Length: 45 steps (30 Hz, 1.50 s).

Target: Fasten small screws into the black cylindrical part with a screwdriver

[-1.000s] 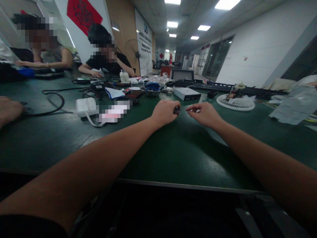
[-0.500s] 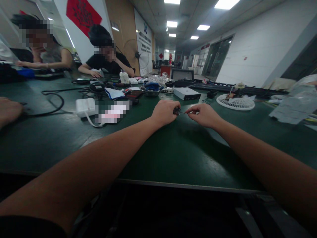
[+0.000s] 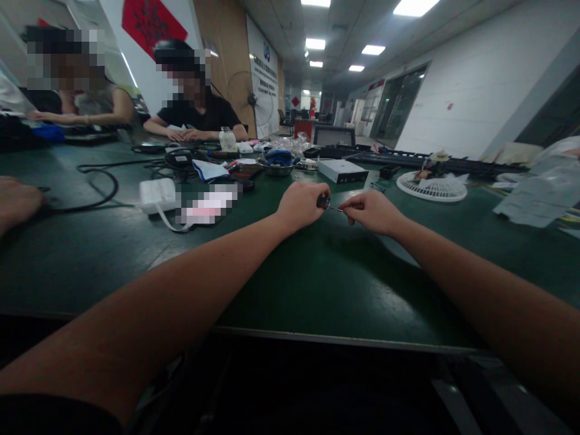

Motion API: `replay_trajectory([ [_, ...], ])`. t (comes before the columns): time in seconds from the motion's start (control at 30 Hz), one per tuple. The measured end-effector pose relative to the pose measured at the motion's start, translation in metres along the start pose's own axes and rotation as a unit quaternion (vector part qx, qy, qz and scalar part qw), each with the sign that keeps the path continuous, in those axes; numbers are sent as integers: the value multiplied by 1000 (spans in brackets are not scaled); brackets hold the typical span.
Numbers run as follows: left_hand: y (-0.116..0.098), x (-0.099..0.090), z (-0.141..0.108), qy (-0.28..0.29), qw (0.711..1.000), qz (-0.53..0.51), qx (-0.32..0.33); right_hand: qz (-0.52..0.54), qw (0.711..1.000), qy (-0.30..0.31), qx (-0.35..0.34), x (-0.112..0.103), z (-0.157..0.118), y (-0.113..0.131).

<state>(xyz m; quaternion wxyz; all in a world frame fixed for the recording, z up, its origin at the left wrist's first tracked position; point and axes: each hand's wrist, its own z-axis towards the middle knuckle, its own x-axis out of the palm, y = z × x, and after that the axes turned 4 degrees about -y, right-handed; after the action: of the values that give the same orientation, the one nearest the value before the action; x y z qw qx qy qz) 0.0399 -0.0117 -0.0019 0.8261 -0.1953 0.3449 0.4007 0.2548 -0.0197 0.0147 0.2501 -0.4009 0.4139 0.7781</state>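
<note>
The left hand curls its fingers closed round the dark handle of a small screwdriver, and the right hand pinches its fingertips together at the far end of the thin shaft, though the exact contact is too small to tell. Gripped from both ends, the tool seems braced steady, mid-frame just above the green work table. Beyond it sit a silver box and a metal bowl.
</note>
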Motion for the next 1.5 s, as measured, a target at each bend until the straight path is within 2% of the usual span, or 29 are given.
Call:
replay_trajectory([
  [0.17, 1, 1, 0, -2, 1000, -4, -2, 27, 999, 0, -22, 2, -1, -2],
  [0.4, 3, 2, 0, -7, 1000, 2, -9, 77, 997, -31, -4, 5, 1, -3],
  [0.7, 3, 0, 1, 1, 1000, -13, -15, -19, 996, -82, 4, 3, 5, -5],
  [0.93, 4, 0, 2, 2, 1000, 13, -8, -36, 998, -27, -39, 4, 3, -9],
  [1.07, 6, 1, 1, -4, 1000, 13, -16, -16, 998, -46, -51, 5, 1, -4],
  [1.2, 4, 2, 1, -3, 1000, 9, -7, -30, 996, -80, -30, 2, 2, -3],
  [1.37, 2, 2, 0, 4, 1000, 6, 1, -54, 997, -43, -29, 3, 4, -10],
  [1.5, 4, 1, 0, 3, 1000, 5, -4, -10, 999, -25, -34, 5, 2, -6],
])
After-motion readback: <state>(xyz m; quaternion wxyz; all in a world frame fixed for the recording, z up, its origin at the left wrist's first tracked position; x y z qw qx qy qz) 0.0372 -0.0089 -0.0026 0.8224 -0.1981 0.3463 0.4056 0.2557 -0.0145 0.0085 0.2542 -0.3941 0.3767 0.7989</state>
